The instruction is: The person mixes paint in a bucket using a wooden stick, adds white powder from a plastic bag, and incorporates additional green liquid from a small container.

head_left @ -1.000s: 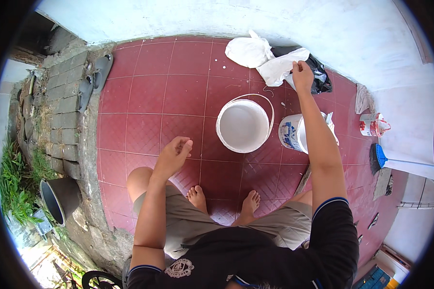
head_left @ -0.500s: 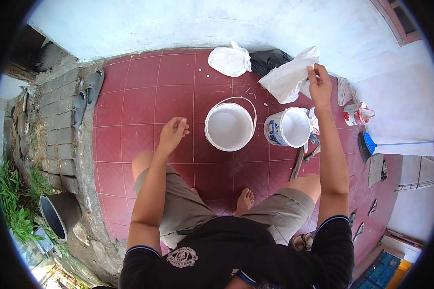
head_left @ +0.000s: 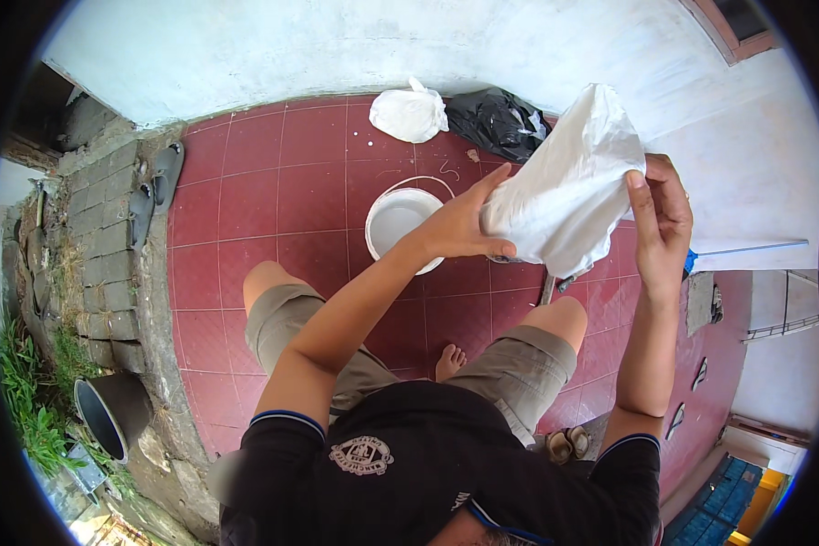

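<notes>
A crumpled white bag (head_left: 564, 182) is raised above the floor between my two hands. My right hand (head_left: 662, 214) pinches its right edge, thumb on the near face and fingers curled behind. At the bag's lower left side is my left hand (head_left: 469, 218), with its thumb under the corner and fingertips partly hidden behind the material. Below and to the left stands a white bucket (head_left: 373, 238) with pale liquid inside, its handle lying toward the wall; my left forearm covers part of it. The second bucket is nearly all hidden behind the bag.
Against the wall lie another white bag (head_left: 409, 116) and a black plastic bag (head_left: 491, 123). A tool with a dark handle (head_left: 566, 284) rests on the red tiles. Grey sandals (head_left: 166, 175) sit at the left edge, with a dark pot (head_left: 132, 409) on the lower ground.
My right hand has brought the white bag nearer and slightly right. My left hand has moved right from beside the bucket and taken hold of the bag's lower left side.
</notes>
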The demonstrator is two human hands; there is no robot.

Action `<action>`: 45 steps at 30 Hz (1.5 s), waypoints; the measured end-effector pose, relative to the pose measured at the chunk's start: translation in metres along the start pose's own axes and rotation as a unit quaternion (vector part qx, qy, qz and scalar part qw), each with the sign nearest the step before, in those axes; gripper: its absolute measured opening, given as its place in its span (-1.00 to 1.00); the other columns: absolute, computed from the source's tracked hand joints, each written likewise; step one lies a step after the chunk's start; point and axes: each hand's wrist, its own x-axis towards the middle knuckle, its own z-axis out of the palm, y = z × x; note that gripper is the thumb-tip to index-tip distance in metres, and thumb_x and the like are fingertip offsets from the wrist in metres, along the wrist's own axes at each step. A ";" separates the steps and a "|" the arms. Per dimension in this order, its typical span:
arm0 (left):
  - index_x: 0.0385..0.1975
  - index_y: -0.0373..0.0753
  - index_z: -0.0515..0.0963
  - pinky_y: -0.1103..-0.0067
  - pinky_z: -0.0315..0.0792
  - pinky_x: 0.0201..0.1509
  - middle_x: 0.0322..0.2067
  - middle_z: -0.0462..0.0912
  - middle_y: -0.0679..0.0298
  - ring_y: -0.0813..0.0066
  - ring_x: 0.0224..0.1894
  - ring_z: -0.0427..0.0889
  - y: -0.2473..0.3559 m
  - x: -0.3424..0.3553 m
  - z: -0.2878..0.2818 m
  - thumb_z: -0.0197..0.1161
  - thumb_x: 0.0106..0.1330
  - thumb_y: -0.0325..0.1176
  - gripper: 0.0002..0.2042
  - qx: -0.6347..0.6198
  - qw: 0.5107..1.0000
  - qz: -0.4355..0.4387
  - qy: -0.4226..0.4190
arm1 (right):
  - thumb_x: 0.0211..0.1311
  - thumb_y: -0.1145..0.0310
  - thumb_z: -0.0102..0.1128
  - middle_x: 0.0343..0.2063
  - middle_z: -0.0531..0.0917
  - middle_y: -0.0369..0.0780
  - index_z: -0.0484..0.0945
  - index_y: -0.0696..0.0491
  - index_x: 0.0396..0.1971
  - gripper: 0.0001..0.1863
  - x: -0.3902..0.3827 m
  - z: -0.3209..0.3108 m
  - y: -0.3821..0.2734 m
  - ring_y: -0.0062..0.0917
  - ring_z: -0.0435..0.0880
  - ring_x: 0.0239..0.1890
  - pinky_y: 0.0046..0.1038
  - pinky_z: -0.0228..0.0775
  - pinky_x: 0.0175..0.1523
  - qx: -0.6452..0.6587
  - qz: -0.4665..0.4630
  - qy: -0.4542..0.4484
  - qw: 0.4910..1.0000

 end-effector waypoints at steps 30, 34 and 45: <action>0.22 -0.39 0.35 0.50 0.49 0.15 0.04 0.61 0.16 0.45 0.03 0.63 -0.032 -0.147 0.091 0.37 0.34 -0.07 -0.38 -0.503 0.804 -0.282 0.145 | 0.35 -0.02 0.25 0.13 0.56 -0.12 0.35 0.19 0.30 -0.28 -0.060 0.154 0.121 -0.43 0.57 0.14 -0.43 0.41 0.21 0.087 0.470 -0.322 0.817; 0.25 -0.37 0.33 0.50 0.50 0.14 0.05 0.60 0.15 0.44 0.04 0.62 -0.030 -0.147 0.089 0.37 0.33 -0.05 -0.35 -0.560 0.761 -0.288 0.157 | 0.33 0.07 0.31 0.13 0.57 -0.14 0.32 0.12 0.34 -0.29 -0.061 0.153 0.116 -0.43 0.63 0.08 -0.40 0.52 0.14 0.177 0.557 -0.273 0.764; 0.31 -0.29 0.26 0.49 0.50 0.11 0.06 0.56 0.18 0.45 0.03 0.61 -0.018 -0.139 0.087 0.26 0.37 0.10 -0.30 -0.597 0.716 -0.346 0.111 | 0.21 0.02 0.40 0.23 0.48 -0.10 0.18 0.16 0.41 -0.10 -0.087 0.153 0.130 -0.39 0.46 0.27 -0.38 0.31 0.32 0.074 0.509 -0.307 0.801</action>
